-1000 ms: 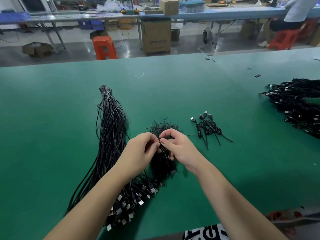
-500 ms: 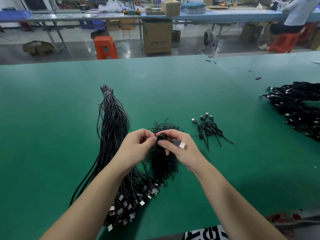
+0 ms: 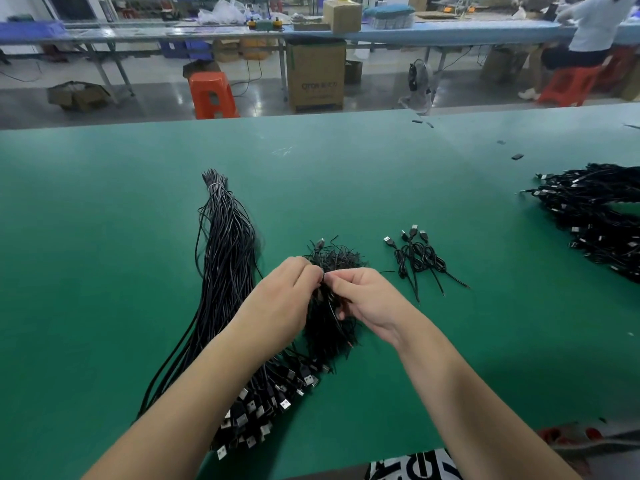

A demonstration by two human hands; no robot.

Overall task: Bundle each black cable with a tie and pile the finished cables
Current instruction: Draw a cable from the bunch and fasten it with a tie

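Note:
My left hand point(image 3: 280, 299) and my right hand point(image 3: 367, 303) meet fingertip to fingertip over a heap of short black ties point(image 3: 332, 327). Both pinch a thin black cable point(image 3: 323, 282) between them, which is mostly hidden by the fingers. A long sheaf of loose black cables point(image 3: 227, 271) lies to the left, bound at its far end, with USB plugs point(image 3: 263, 407) fanned out under my left forearm. A small pile of bundled cables point(image 3: 417, 259) lies to the right of my hands.
A large heap of black cables point(image 3: 595, 220) covers the right edge of the green table point(image 3: 104, 237). Small black bits point(image 3: 517, 156) lie far right. Beyond the table are an orange stool point(image 3: 211, 95), a cardboard box point(image 3: 317, 77) and a seated person point(image 3: 588, 32).
The silver USB plug seen at my right fingers half a second ago is out of sight. Both hands stay together over the tie heap, fingertips closer.

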